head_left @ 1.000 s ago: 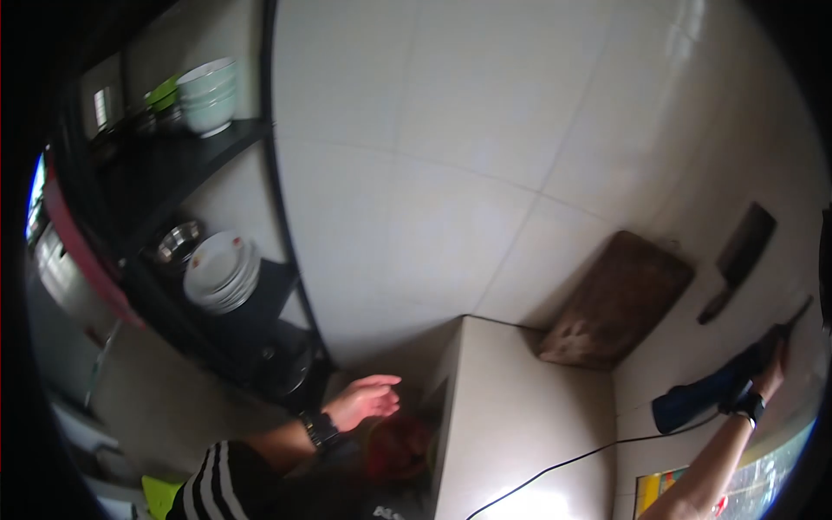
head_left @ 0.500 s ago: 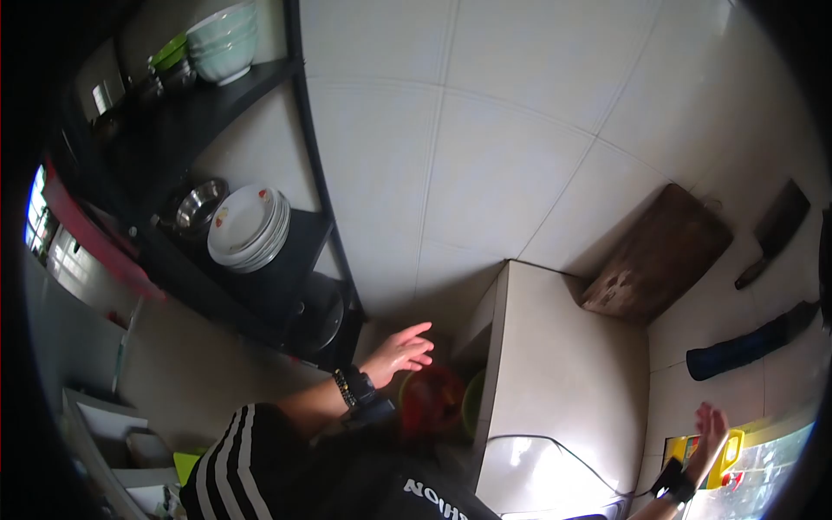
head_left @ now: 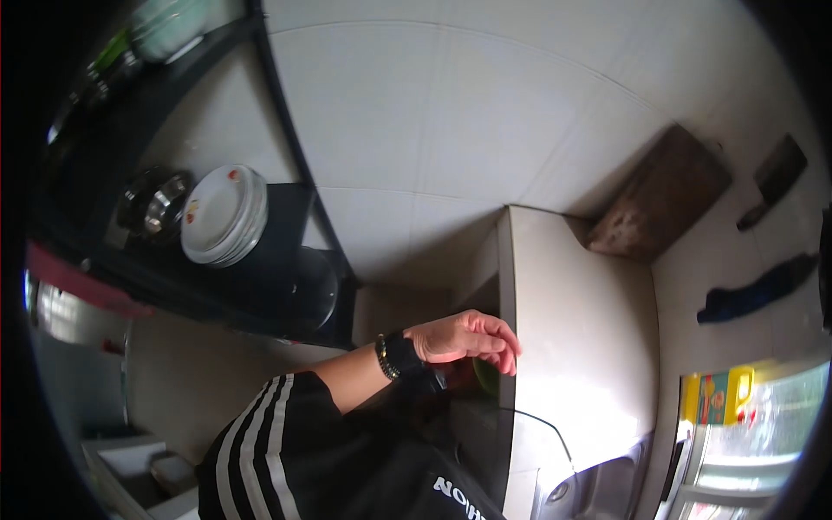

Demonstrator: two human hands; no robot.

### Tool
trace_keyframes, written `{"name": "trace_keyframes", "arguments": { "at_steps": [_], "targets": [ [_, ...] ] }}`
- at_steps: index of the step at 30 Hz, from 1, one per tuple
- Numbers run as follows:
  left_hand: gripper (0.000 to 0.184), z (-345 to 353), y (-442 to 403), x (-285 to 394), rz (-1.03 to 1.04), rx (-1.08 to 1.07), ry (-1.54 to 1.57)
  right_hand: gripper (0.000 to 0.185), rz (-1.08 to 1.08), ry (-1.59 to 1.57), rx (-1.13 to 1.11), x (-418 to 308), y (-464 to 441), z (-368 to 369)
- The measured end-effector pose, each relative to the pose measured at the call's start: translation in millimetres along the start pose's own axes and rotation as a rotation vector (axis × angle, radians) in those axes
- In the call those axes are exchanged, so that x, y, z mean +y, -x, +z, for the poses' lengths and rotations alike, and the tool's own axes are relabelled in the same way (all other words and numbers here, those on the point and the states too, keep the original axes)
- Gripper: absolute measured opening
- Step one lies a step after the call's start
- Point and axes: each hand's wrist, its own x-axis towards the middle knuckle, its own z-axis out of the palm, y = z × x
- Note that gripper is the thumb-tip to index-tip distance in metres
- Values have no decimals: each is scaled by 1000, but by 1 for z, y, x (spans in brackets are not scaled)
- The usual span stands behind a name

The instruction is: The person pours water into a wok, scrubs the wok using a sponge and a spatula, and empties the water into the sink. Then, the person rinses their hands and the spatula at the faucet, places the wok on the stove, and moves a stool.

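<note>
My left hand (head_left: pixel 468 340), with a dark band and a beaded bracelet (head_left: pixel 386 356) at the wrist, hovers at the left edge of the pale counter (head_left: pixel 581 338). Its fingers are loosely bent and apart, with nothing visible in them. Just below it, partly hidden by my hand and sleeve, is a green round object (head_left: pixel 487 376). A thin dark cable (head_left: pixel 544 421) lies across the counter, a little below my fingers. My right hand is out of view.
Plates (head_left: pixel 227 215), metal bowls (head_left: pixel 165 208) and pale green bowls (head_left: pixel 169 28) stand on the black rack at left. A cutting board (head_left: pixel 660 198) leans at the counter's back. On the right are a cleaver (head_left: pixel 780 169), a blue object (head_left: pixel 754 293), a yellow container (head_left: pixel 718 397) and a sink (head_left: pixel 607 485).
My left hand has moved right to the counter's edge, its fingers more bent. My right hand left the blue object on the wall and has dropped out of view. The view has shifted, showing the sink.
</note>
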Motion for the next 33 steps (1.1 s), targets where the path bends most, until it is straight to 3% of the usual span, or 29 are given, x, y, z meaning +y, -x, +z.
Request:
{"name": "trace_keyframes", "arguments": {
  "at_steps": [1,2,3,4,5,6,8,9,12,14,17,18,20,21,22,23,24,25,27,28,29,30,33],
  "targets": [
    [35,-6,-5,-15,-142,61,166,46,115,220,-634,29,-3,-25],
    [43,-11,-10,-36,-292,222,-51,48,201,1209,-740,47,21,-26],
    [47,-6,-7,-60,-600,146,-928,51,330,2204,-740,61,41,-28],
    [50,2,-1,-69,-796,37,-1843,61,-420,2372,-789,77,54,-63],
    [55,-11,12,-86,-636,-143,-1907,54,-713,2059,-623,69,72,-52],
    [59,-23,23,-104,-479,-324,-1951,55,-153,1789,-470,80,78,-73],
    [64,-6,26,-97,-608,-129,-1387,55,-255,1556,-445,66,90,-79],
    [65,-6,25,-98,-534,-105,-1371,58,-233,1542,-441,57,99,-81],
    [65,2,27,-95,-412,14,-1758,68,-198,1512,-430,27,96,-81],
    [62,21,26,-82,-372,-3,-1693,73,44,908,-438,5,98,-83],
    [52,35,27,-75,-428,-35,-1075,85,263,-277,-518,-11,120,-90],
    [47,43,30,-80,-450,65,-593,76,402,-525,-412,7,132,-115],
    [42,58,43,-96,-468,292,47,66,404,605,-364,39,158,-137],
    [42,49,53,-119,-652,477,-450,58,-25,1174,-589,48,171,-155],
    [45,21,71,-159,-710,311,-1338,53,-148,1337,-649,49,187,-168],
    [46,41,87,-158,-535,-132,-1847,48,-286,1496,-694,48,204,-179],
    [47,59,94,-156,-281,-626,-2291,45,-97,1261,-596,50,219,-183],
    [48,70,94,-165,-434,-537,-2007,41,-16,1063,-451,49,233,-190],
    [49,94,101,-182,-658,-273,-1372,39,-66,1143,-591,34,254,-210],
    [45,103,102,-190,-598,-240,-1325,37,-111,1169,-679,31,259,-217],
    [44,114,103,-196,-508,-297,-1497,35,-151,1163,-715,31,267,-226],
    [42,125,103,-203,-405,-355,-1664,33,-107,1122,-740,31,273,-234],
    [43,152,103,-219,-344,-484,-1725,27,-11,1089,-774,28,302,-262]
  ]
}}
